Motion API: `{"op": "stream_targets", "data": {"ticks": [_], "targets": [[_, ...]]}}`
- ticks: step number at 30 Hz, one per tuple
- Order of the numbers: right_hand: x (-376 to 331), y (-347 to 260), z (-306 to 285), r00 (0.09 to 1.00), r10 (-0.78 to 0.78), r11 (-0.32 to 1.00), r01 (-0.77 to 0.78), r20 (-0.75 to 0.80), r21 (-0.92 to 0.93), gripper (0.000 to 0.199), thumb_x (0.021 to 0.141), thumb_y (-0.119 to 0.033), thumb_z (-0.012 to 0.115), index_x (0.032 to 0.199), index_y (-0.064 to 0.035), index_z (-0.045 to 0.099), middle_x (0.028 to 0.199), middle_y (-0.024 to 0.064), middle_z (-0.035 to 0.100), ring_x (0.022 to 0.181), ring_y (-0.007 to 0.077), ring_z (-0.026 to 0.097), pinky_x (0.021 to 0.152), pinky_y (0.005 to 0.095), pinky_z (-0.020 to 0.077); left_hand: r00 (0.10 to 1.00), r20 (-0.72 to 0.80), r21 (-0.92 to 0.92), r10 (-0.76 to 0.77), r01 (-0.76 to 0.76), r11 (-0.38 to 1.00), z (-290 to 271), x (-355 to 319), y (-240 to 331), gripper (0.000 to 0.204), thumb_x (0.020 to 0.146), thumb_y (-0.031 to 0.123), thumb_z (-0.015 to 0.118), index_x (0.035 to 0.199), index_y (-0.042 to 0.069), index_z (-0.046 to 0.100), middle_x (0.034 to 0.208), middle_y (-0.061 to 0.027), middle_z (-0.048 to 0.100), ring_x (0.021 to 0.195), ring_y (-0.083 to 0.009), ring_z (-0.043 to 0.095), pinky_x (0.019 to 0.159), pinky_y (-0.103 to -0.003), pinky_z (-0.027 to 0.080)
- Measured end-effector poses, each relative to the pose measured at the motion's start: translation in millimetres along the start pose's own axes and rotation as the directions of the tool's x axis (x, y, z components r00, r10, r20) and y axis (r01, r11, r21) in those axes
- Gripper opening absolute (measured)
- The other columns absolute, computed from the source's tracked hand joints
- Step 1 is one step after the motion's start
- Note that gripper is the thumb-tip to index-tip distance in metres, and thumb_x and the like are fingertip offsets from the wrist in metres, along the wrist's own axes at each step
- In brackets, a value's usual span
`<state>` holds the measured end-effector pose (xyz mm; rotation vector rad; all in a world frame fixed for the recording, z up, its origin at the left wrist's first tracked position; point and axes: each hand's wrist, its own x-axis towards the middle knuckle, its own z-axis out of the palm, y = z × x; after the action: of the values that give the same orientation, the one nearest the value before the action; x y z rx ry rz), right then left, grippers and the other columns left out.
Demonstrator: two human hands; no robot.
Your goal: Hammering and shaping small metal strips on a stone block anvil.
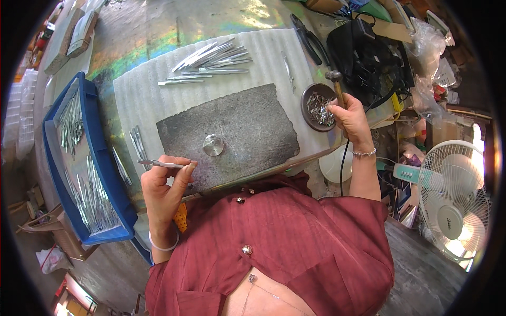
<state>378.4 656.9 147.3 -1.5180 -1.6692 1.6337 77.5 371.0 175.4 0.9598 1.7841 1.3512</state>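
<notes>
My left hand (164, 184) pinches a slim silvery metal piece (161, 164) near the lower left corner of a dark grey slab (253, 121). On that slab stands a small round metal block (213, 145). My right hand (352, 124) is closed around the handle of a small hammer (333, 76), its head pointing away from me. The thumb and fingertips of that hand are over a brown bowl (306, 111) of small shiny metal bits (319, 108). Whether those fingertips also pinch a bit, I cannot tell.
A white foam sheet (137, 95) lies under the slab, with a pile of slim metal pieces (216, 58) at its far side. A blue tray (87, 100) of similar pieces is left. Black pliers (310, 39), a black bag (350, 52) and a fan (453, 205) are right.
</notes>
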Motion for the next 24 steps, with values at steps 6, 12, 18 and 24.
{"op": "stream_targets", "data": {"ticks": [6,12,18,24], "targets": [[-3.8,-5.4,2.4,0.999,-0.023,0.983,0.015,0.037,0.182,0.008,0.081,-0.002,0.065,0.083,-0.0065,0.059,0.069,-0.0022,0.057,0.043,0.0009,0.040,0.037,0.0157,0.0281,0.988,-0.030,-0.182,-0.149,0.141,0.973,5.3,-3.9,5.5,0.013,0.084,-0.001,0.063,0.096,-0.002,0.060,0.080,-0.0086,0.066,0.063,-0.0090,0.059,0.055,-0.020,0.045],[-6.5,-14.5,7.9,0.996,-0.032,0.968,0.009,0.086,0.250,0.009,0.080,-0.002,0.065,0.085,-0.0060,0.058,0.072,0.0009,0.059,0.044,0.0018,0.041,0.037,0.0155,0.0303,0.984,0.031,-0.356,-0.178,0.177,0.918,6.8,-4.2,11.0,0.016,0.086,0.002,0.060,0.101,-0.002,0.056,0.081,-0.0115,0.067,0.062,-0.0090,0.058,0.057,-0.020,0.046],[-32.3,-54.9,54.5,0.976,-0.081,0.931,0.002,0.202,0.364,0.015,0.082,0.002,0.061,0.096,-0.0021,0.057,0.076,0.0064,0.062,0.042,0.0009,0.038,0.037,0.0158,0.0276,0.981,0.125,-0.641,-0.148,0.193,0.743,10.4,-0.6,2.1,0.011,0.091,0.007,0.055,0.098,0.000,0.055,0.089,-0.0132,0.065,0.065,-0.0118,0.060,0.059,-0.022,0.049],[-54.4,-83.7,115.7,0.860,-0.132,0.935,-0.058,0.492,0.351,0.009,0.084,-0.001,0.061,0.092,-0.0007,0.057,0.078,0.0087,0.064,0.041,0.0014,0.038,0.036,0.0169,0.0277,0.965,0.236,-0.870,-0.117,0.264,0.418,20.9,3.1,-11.1,0.012,0.091,0.011,0.058,0.099,0.003,0.056,0.089,-0.0093,0.064,0.062,-0.0108,0.057,0.054,-0.022,0.046]]}}
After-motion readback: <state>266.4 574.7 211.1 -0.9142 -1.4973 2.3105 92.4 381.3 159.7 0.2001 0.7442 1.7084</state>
